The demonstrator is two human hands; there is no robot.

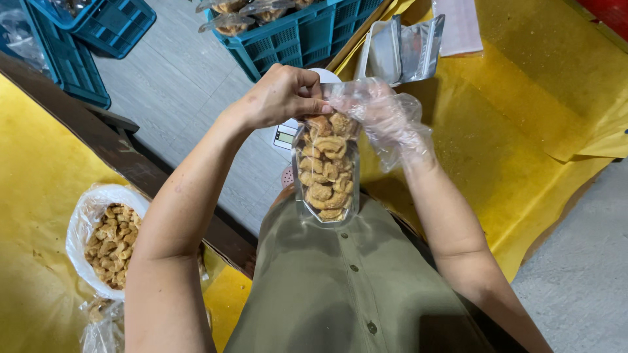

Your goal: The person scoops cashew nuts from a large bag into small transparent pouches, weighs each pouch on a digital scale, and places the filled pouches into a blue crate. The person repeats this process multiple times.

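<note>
Clear stand-up pouch, upright, filled with golden-brown fried snack pieces, top edge being pinched above the lap.

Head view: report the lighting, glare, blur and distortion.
Head view: soft even light, only faint shadows on the yellow table cover; glare on the silver empty pouches and the clear snack pouch; the left hand and gloved right hand are sharp; wide-angle stretch toward the edges.
</note>
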